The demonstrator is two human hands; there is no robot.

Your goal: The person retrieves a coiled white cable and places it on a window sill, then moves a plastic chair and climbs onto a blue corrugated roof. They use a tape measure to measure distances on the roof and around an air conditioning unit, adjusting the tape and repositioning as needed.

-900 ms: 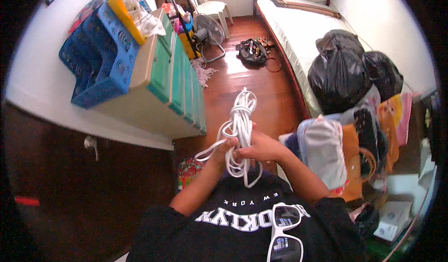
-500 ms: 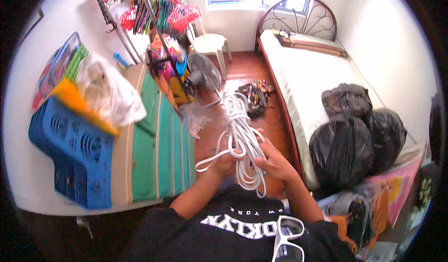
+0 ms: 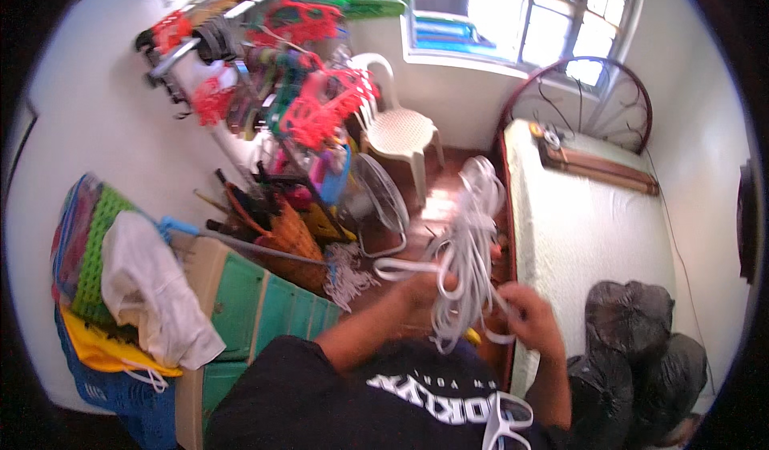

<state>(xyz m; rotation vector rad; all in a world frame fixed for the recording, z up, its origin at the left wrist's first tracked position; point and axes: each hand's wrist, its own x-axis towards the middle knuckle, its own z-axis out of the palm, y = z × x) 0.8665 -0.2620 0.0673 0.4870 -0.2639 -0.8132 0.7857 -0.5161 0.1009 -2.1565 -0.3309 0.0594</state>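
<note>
A long bundle of white cord (image 3: 463, 278), wound in loops and wrapped about its upper part, stands upright in front of my chest. My left hand (image 3: 428, 290) is closed on its left side, its fingers partly hidden behind the loops. One loose loop sticks out to the left above that hand. At the lower right of the bundle, my right hand (image 3: 530, 315) pinches a strand of the cord, with fingers bent and the thumb toward the bundle. The cord's ends cannot be made out.
To the left are a green drawer cabinet (image 3: 232, 302), a mop (image 3: 348, 274), a fan (image 3: 375, 202) and a rack with red hangers (image 3: 328, 106). A white chair (image 3: 400, 134) stands by the window. On the right, a bed (image 3: 593, 218) bears black bags (image 3: 629, 322).
My view has tilted up and shifted left, showing more of the hangers and window. My right hand has moved from the bundle's side out to a strand at its lower right.
</note>
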